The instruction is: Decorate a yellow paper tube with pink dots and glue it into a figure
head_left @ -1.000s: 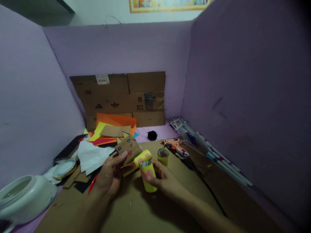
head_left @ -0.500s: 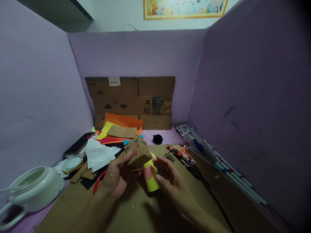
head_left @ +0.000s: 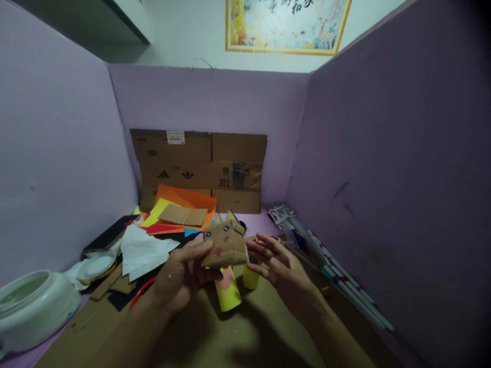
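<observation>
A small brown cardboard piece [head_left: 226, 244] with a drawn face and pointed ears is gripped by my left hand [head_left: 182, 271], thumb on its front. My right hand [head_left: 278, 263] is at the piece's right edge, fingers apart; whether its fingertips touch it is unclear. Below the cardboard a yellow paper tube [head_left: 229, 295] with a pink heart shape slants downward. Another yellow piece [head_left: 250, 277] shows beneath my right fingers, its top hidden.
Coloured paper [head_left: 184, 197], white tissue [head_left: 143, 248] and a white lid [head_left: 97, 267] lie left. A white pot [head_left: 42, 312] stands far left. White rods [head_left: 353, 286] line the right wall. A flattened carton [head_left: 199, 158] leans at the back.
The cardboard face has turned more toward the camera. The heart-marked yellow tube sits lower left, and my right hand has moved off it. The view has tilted up and shifted right.
</observation>
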Available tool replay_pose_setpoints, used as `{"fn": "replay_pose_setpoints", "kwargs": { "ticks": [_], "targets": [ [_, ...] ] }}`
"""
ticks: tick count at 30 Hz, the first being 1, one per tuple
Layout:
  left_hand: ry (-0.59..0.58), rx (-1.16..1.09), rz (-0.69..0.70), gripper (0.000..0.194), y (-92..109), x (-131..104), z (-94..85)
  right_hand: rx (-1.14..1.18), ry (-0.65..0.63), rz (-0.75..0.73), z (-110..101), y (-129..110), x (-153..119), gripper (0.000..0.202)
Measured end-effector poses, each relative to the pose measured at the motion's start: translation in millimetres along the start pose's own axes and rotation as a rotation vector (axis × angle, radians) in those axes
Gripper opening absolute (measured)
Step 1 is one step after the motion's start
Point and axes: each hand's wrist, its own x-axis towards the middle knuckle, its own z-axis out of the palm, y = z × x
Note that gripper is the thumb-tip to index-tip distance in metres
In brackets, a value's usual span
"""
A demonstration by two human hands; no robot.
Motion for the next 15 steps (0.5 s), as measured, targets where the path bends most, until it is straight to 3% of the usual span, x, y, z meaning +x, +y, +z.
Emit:
{"fn": "replay_pose_setpoints", "kwargs": {
  "ticks": [2, 4, 10, 12, 15],
  "targets": [
    [0.037, -0.017, 0.082, 0.017, 4.7, 0.1, -1.2, 0.013, 0.043, -0.035, -3.2, -5.2, 1.3, 0.061],
    [0.019, -0.025, 0.079, 0.016, 0.7, 0.5, 2.2, 0.004, 0.054, -0.034, -5.5, -8.8, 1.0, 0.060],
    [-0.214, -0.027, -0.145, 0.026, -33.4, 10.4, 31.5, -0.094, -0.174, 0.111, -7.3, -10.1, -6.0, 0.059],
    [-0.214, -0.051, -0.138, 0.025, -32.9, 13.3, 36.6, -0.101, -0.132, 0.070, -12.9, -12.3, -3.9, 0.062],
    [-0.126, -0.106, -0.045, 0.021, -18.8, 15.4, 33.7, -0.206, 0.074, -0.065, -33.5, -15.3, 7.8, 0.064]
  ]
}}
